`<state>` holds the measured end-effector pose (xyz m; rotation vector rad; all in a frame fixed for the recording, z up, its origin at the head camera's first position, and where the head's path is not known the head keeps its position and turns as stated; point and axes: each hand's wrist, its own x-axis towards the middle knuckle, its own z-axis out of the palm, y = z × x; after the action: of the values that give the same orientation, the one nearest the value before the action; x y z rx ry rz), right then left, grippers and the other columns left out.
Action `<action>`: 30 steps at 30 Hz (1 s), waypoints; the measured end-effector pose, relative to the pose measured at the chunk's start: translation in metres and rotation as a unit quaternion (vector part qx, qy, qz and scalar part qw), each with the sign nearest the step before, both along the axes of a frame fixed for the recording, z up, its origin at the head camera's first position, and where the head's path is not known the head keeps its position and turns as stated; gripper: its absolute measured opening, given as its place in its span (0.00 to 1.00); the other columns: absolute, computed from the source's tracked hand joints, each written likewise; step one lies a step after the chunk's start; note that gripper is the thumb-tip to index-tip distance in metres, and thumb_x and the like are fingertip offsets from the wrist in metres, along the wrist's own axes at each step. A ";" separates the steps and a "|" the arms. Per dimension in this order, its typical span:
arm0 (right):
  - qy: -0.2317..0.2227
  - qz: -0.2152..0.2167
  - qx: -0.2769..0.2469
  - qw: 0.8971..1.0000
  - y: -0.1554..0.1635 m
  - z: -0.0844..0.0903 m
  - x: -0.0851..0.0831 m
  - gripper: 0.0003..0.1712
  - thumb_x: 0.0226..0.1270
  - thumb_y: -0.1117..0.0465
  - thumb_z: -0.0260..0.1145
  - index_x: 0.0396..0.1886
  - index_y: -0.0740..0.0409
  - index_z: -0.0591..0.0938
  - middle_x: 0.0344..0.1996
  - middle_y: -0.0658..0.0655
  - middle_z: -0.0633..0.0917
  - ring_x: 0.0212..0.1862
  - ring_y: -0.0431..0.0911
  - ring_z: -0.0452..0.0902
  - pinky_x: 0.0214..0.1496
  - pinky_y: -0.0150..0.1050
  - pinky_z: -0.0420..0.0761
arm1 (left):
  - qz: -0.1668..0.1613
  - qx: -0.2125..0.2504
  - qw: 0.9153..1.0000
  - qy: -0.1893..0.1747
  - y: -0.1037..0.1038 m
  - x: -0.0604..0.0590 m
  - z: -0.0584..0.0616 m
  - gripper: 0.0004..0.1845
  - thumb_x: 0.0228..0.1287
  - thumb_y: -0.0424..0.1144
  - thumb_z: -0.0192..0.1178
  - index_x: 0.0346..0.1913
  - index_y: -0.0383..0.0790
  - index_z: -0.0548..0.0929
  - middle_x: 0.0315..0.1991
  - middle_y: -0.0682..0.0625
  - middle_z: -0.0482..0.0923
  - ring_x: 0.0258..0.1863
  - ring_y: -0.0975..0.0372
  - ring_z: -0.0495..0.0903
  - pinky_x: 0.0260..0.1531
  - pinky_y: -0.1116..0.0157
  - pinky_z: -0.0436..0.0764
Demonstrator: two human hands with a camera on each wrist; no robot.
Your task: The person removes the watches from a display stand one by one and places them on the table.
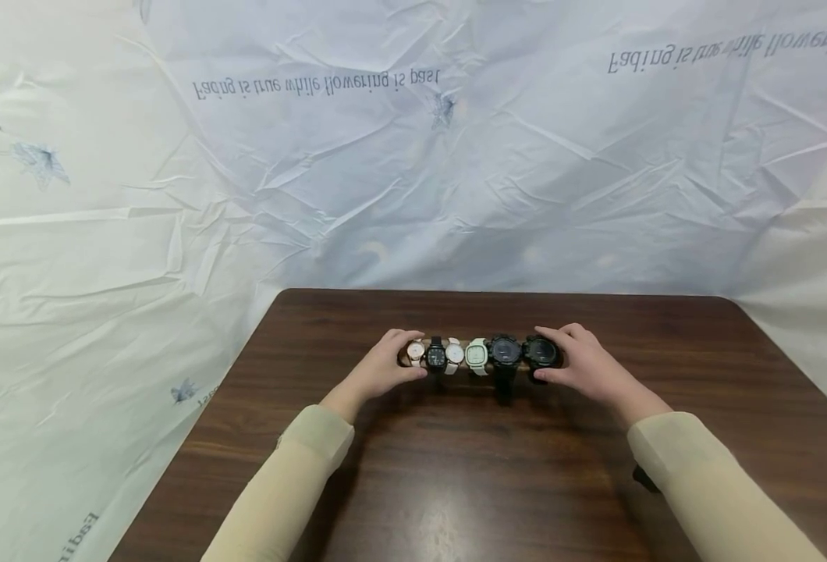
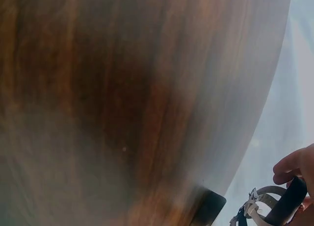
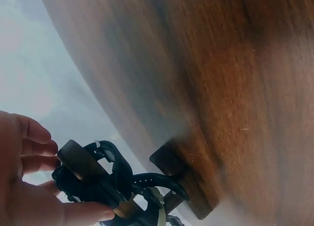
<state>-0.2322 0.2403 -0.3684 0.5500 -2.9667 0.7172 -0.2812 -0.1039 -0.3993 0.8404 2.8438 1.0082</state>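
Both ends of the watch bar (image 1: pixel 480 365) are being gripped: left hand (image 1: pixel 384 370) on one end, right hand (image 1: pixel 585 367) on the other. Long axis is running left-right between hands, mid-table (image 1: pixel 456 484); six watches (image 1: pixel 477 355) being carried.

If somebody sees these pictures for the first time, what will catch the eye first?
First, the row of six wristwatches on a dark wooden stand bar, mid-table: pale ones to the left, two chunky black ones to the right. The left hand grips one end of the row and the right hand the other. Behind the dark brown wooden table hangs a crumpled white sheet with mirrored print.
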 end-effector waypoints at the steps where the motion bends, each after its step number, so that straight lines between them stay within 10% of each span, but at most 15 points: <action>1: -0.002 0.002 0.001 1.000 -0.001 0.001 0.000 0.45 0.48 0.42 0.64 0.64 0.51 0.59 0.46 0.58 0.63 0.39 0.49 0.59 0.34 0.42 0.65 | 0.002 0.000 1.000 0.001 0.000 0.000 0.000 0.35 0.48 0.55 0.61 0.61 0.55 0.63 0.54 0.53 0.61 0.48 0.64 0.67 0.44 0.62 0.69; 30: -0.044 -0.017 -0.018 0.999 0.013 0.003 0.009 0.42 0.49 0.42 0.64 0.61 0.53 0.60 0.47 0.66 0.65 0.37 0.48 0.72 0.33 0.44 0.72 | -0.001 -0.035 0.999 0.006 0.000 0.002 0.006 0.35 0.49 0.53 0.61 0.62 0.52 0.62 0.55 0.51 0.61 0.51 0.61 0.66 0.47 0.59 0.67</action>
<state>-0.2229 0.2535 -0.3659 0.4758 -3.0280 0.8099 -0.2789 -0.1035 -0.3931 0.8465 2.8677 0.9004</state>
